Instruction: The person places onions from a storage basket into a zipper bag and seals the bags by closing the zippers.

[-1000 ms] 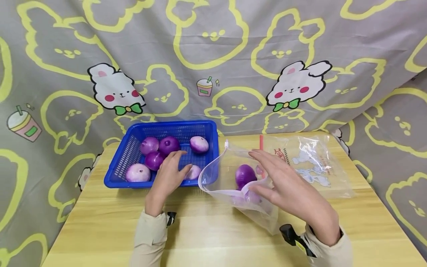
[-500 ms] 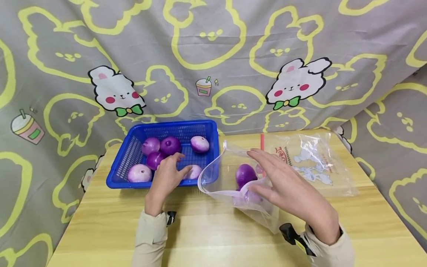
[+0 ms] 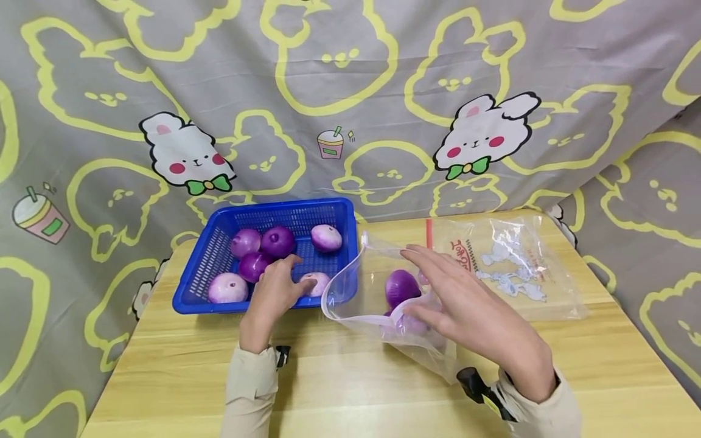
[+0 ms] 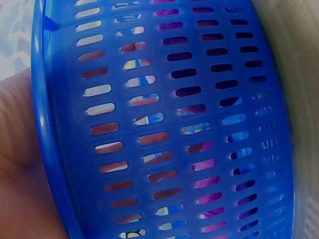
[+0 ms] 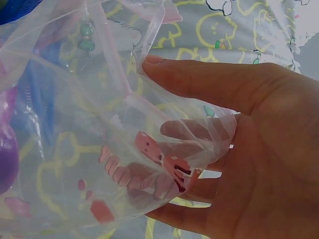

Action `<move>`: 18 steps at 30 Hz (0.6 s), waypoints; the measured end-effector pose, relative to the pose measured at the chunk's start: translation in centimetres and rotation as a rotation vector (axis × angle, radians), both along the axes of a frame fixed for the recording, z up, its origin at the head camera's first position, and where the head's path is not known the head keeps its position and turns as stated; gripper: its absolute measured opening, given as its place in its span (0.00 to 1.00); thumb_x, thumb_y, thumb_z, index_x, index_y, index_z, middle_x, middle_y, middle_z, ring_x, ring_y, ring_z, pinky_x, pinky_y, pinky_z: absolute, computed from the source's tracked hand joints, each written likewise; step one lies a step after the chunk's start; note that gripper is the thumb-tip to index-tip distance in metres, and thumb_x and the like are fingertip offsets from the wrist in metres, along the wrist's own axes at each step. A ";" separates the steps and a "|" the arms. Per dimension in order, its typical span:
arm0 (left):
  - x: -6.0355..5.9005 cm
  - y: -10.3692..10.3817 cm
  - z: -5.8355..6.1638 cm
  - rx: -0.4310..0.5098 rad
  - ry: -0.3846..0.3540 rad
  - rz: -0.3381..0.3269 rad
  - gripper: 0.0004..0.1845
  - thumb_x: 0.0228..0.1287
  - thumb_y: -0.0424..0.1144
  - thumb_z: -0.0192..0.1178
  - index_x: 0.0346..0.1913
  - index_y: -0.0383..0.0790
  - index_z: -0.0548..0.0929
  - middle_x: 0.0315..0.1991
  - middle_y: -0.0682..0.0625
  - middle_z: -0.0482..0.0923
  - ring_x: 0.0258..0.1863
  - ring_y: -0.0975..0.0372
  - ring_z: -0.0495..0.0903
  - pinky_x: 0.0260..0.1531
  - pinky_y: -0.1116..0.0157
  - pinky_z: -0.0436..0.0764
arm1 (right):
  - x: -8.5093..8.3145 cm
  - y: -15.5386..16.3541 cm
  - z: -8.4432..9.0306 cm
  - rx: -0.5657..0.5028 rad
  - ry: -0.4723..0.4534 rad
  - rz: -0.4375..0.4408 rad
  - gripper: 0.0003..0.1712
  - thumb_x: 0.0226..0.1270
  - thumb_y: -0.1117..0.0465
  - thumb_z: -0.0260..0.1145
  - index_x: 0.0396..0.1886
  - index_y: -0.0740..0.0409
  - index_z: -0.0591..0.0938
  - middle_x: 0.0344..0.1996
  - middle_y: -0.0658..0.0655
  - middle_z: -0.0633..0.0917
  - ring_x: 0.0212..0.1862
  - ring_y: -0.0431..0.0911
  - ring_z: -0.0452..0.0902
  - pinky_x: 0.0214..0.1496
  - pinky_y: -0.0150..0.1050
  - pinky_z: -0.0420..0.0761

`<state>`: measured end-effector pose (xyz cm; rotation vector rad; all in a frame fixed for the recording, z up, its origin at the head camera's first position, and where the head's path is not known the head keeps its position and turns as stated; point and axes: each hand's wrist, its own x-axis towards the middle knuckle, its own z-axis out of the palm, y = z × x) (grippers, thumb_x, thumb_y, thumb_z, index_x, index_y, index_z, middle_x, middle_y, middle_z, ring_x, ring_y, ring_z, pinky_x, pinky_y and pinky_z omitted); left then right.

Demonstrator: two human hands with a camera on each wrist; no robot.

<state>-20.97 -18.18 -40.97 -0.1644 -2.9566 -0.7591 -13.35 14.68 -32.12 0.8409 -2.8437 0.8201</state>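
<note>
In the head view, my left hand [image 3: 272,291] reaches over the near rim of the blue basket [image 3: 183,292]. Its thumb overlaps a pale red onion [image 3: 317,283], and the fingers are spread above the basket floor. Other red onions lie around it, including a dark one [image 3: 278,241]. The left wrist view shows the slotted basket wall [image 4: 164,134]. My right hand [image 3: 465,301] holds a clear zip bag [image 3: 350,304] at its mouth, thumb on the near edge and fingers at the far side. Inside the bag sit purple onions [image 3: 401,288]. Its mouth gapes toward the basket.
A second clear bag [image 3: 506,267] with a red strip and cartoon print lies flat at the right rear. The wooden table [image 3: 339,389] ends at a grey patterned curtain [image 3: 383,79]. A pale onion [image 3: 326,238] rests at the basket's far right.
My left hand has shifted only slightly, its thumb staying by the pale onion. My right hand keeps the bag's mouth wide. The head view has drifted a little.
</note>
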 end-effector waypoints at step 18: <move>-0.5 -0.7 0.4 0.000 0.006 -0.213 0.23 0.52 0.30 0.73 0.53 0.33 0.83 0.49 0.39 0.83 0.52 0.45 0.79 0.54 0.46 0.76 | -0.1 -0.7 -0.2 0.009 0.014 0.012 0.43 0.64 0.51 0.72 0.74 0.59 0.65 0.72 0.59 0.67 0.73 0.55 0.61 0.72 0.58 0.61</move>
